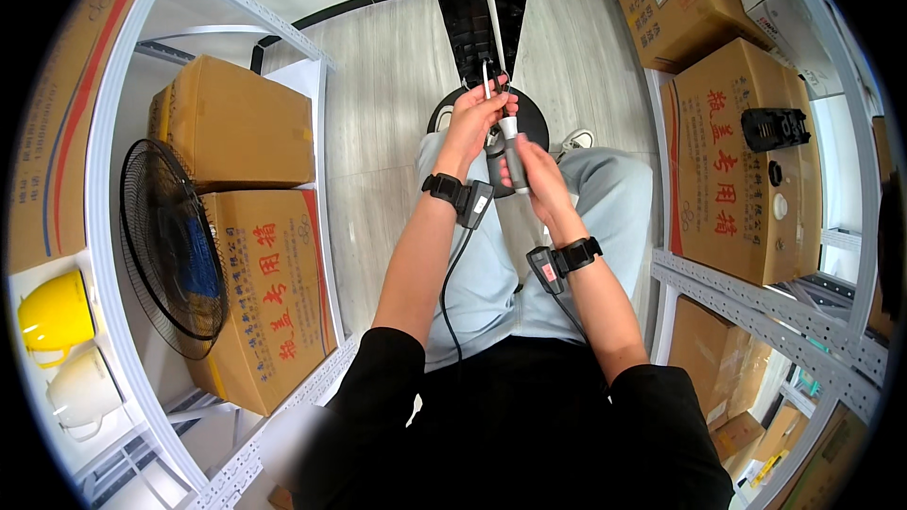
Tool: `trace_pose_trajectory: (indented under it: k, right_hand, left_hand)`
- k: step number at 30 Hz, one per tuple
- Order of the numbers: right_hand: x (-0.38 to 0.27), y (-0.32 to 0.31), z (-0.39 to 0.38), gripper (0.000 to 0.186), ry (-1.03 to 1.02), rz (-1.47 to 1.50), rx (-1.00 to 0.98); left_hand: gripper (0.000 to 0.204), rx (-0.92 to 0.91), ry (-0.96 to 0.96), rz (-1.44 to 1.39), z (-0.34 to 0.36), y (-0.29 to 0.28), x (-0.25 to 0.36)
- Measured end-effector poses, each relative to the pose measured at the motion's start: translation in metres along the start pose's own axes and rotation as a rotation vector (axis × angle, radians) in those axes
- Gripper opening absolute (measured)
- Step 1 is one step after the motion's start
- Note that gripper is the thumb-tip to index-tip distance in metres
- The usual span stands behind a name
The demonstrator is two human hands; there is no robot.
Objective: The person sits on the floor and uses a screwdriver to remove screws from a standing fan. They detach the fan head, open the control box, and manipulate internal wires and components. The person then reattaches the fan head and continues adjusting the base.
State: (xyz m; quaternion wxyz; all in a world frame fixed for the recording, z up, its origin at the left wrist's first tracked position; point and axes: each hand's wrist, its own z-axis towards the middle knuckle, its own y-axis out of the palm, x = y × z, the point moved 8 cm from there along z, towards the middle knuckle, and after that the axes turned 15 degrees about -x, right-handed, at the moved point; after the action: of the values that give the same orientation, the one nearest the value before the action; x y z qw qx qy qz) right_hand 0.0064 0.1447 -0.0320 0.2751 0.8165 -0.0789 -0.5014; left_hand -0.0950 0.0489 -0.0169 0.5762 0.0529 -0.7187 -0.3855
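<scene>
A standing fan's pole point(511, 140) rises from a round black base point(531, 113) on the floor between my knees. My right hand point(537, 173) is closed around the pole's grey lower section. Just above it, my left hand point(480, 113) pinches a white cable point(492, 9) against the top of the pole. That cable runs up along a black ribbed panel point(472, 9) which stands behind the base. Both wrists carry black strapped devices with cables.
A black fan grille point(170, 246) leans on cardboard boxes point(260, 293) inside the left metal rack. Yellow and white mugs point(57, 316) sit at far left. On the right rack, more boxes carry black fan parts point(775, 127) and small knobs.
</scene>
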Motion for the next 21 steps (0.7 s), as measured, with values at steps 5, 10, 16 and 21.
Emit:
trace_pose_trajectory:
  k: [5, 10, 16, 21]
  right_hand:
    - [-0.011, 0.004, -0.006, 0.041, -0.069, -0.035, 0.142]
    - [-0.006, 0.012, -0.001, 0.031, 0.061, 0.273, -0.081]
    - [-0.006, -0.006, 0.007, 0.038, -0.181, -0.054, 0.077]
    - [-0.001, 0.012, 0.001, 0.047, 0.042, 0.251, -0.083]
  left_hand:
    - [0.038, 0.032, -0.005, 0.046, -0.001, -0.006, -0.006]
    - [0.042, 0.019, -0.019, 0.038, 0.000, -0.005, -0.005]
    - [0.040, 0.001, -0.017, 0.030, 0.000, 0.000, -0.003]
    - [0.040, -0.003, -0.018, 0.018, -0.002, -0.004, -0.005]
